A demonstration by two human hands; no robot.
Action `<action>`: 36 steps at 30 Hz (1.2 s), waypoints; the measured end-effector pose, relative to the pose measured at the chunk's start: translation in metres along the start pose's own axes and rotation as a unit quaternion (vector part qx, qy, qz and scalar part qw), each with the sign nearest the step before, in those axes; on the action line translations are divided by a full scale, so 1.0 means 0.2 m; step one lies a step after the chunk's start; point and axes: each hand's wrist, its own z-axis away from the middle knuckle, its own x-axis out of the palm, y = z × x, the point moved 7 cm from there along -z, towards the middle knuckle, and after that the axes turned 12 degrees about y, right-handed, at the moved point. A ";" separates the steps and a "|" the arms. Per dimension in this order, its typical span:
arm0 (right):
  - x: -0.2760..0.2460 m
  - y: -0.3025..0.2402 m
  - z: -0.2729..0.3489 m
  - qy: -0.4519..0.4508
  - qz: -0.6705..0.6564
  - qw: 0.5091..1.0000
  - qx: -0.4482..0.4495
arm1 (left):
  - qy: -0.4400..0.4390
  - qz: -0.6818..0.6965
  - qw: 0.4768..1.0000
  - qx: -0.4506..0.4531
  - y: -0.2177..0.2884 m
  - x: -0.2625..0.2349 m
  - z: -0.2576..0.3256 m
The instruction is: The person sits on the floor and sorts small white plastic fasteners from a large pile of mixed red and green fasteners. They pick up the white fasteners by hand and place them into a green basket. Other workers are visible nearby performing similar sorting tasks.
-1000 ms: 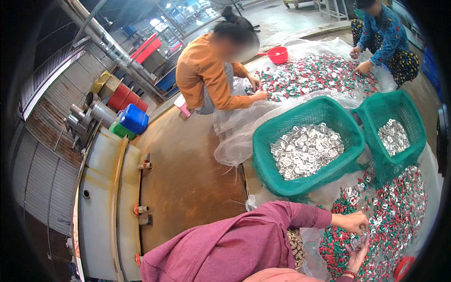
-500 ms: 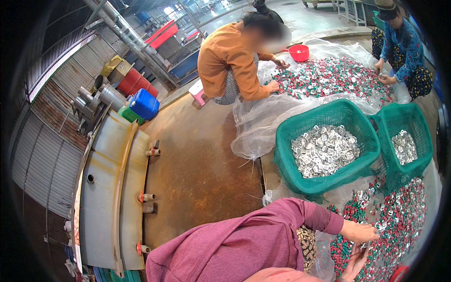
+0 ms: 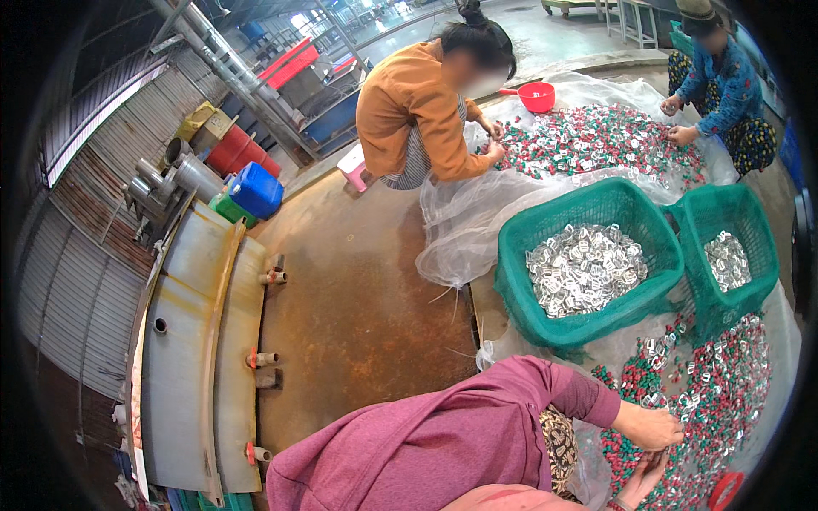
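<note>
My left hand (image 3: 649, 428), at the end of a maroon sleeve (image 3: 588, 400), is over a spread of small red and green pieces (image 3: 626, 451) mixed with silver buckle-like pieces (image 3: 733, 379). Its fingers are closed in a pinch. Just below it is my right hand (image 3: 641, 482), fingers curled up toward the left and partly covered by it. What the fingers hold is hidden or too small to make out. Beyond my hands stands a large green basket (image 3: 558, 330) with a heap of silver pieces (image 3: 588, 268), beside a smaller green basket (image 3: 724, 311) also holding some.
A person in an orange top (image 3: 417, 111) and one in a blue patterned top (image 3: 733, 94) crouch at another spread of pieces (image 3: 596, 140) on white netting (image 3: 460, 238). Near them lies a red dipper (image 3: 537, 96). A grey tank (image 3: 183, 375) with pipe stubs stands left; a red-rimmed object (image 3: 726, 491) lies lower right.
My hands have drawn together, and my left fingers have closed over the right. The person in blue has moved their hands apart. The person in orange has moved one hand nearer the other.
</note>
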 end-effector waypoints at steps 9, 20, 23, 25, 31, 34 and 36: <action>0.01 0.12 -0.05 -0.016 -0.183 0.981 0.062 | 0.050 -0.016 0.999 -0.002 -0.06 0.01 0.03; -0.04 0.50 -0.08 0.030 -0.222 0.958 0.177 | 0.184 0.171 0.942 -0.221 -0.20 -0.18 -0.09; 0.07 0.37 -0.10 0.044 -0.312 0.911 0.265 | 0.071 0.161 0.949 -0.263 -0.42 -0.18 -0.01; 0.18 0.35 -0.12 0.045 -0.339 0.888 0.306 | 0.004 0.208 0.926 -0.315 -0.57 -0.18 0.10; 0.24 0.27 -0.17 0.034 -0.513 0.777 0.363 | -0.118 0.382 0.841 -0.365 -0.51 -0.05 0.04; 0.22 0.34 -0.17 0.047 -0.542 0.760 0.356 | -0.131 0.351 0.859 -0.350 -0.49 0.00 0.04; 0.21 0.36 -0.17 0.048 -0.519 0.785 0.334 | -0.123 0.304 0.879 -0.346 -0.51 0.02 0.06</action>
